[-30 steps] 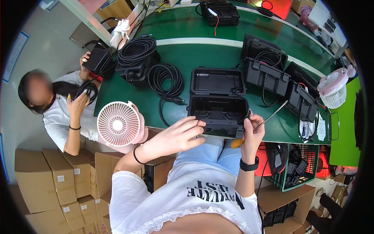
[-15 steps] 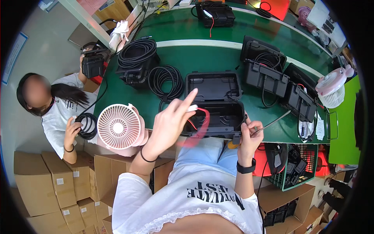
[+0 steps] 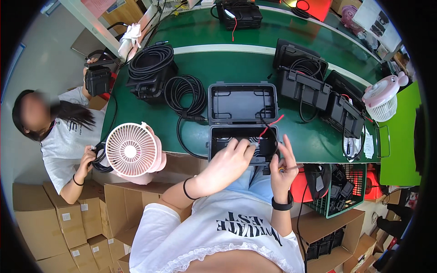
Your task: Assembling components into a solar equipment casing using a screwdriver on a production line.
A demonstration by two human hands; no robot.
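An open black plastic case (image 3: pixel 242 89) stands at the near table edge, lid tipped back. My left hand (image 3: pixel 227 161) reaches into its lower half, fingers closed around a small white connector (image 3: pixel 256 142), mostly hidden. A red wire (image 3: pixel 272 123) rises beside those fingertips. At the case's right front corner is my right hand (image 3: pixel 283 168), thumb and index finger close to a thin black cable (image 3: pixel 276 144). A bit of the screwdriver's yellow handle (image 3: pixel 282 169) shows among its curled fingers; the shaft is hard to make out.
Coiled black cable (image 3: pixel 185 95) lies left of the case. More black cases (image 3: pixel 304 88) stand to the right. A pink fan (image 3: pixel 132 149) is at the left edge, another fan (image 3: pixel 381 102) at the right. A co-worker (image 3: pixel 68 129) sits left, holding cable. Cartons (image 3: pixel 38 218) are stacked below.
My left hand has lowered from above the case into it with the connector and red wire. The right hand has turned, and the screwdriver shaft no longer sticks out to the right.
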